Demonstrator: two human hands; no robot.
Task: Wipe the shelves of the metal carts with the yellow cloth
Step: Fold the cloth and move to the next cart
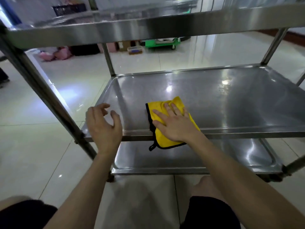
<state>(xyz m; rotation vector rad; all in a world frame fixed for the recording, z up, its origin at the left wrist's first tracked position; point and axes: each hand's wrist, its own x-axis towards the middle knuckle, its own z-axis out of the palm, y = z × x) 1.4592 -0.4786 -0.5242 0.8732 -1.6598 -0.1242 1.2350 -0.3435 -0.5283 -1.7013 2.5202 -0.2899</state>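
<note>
While pressing palm-down with the right hand (175, 124), fingers straight and spread, grips nothing, only flattens the black-edged yellow microfibre cloth (160, 138). Lies on the middle stainless-steel shelf (231, 103) of the metal cart (108, 60), at the near edge, with the near end draped over the front rim and a black hanging loop (151, 147) dangling below. Holds the left hand (104, 124) over the near left corner of that shelf, well apart from the cloth, fingers loosely curled and spread, nothing in them; contact with the rim impossible to tell. Bare forearms (239, 171) reaching in from below, above black shorts (211, 212).

Overhead, close to the camera, the cart's top steel shelf (148, 28); underneath, the bottom steel shelf (181, 156); at left, a slanting round steel post (49, 104). Beyond, on glossy pale floor tiles (33, 113): a green wheeled plastic dolly (162, 42), pink bags (56, 54), a brown cardboard box (123, 45), a clear plastic tub (135, 50). Higher up, past the top shelf, a dark blue slatted crate (69, 9). Pale patch on the box, too blurred to read.
</note>
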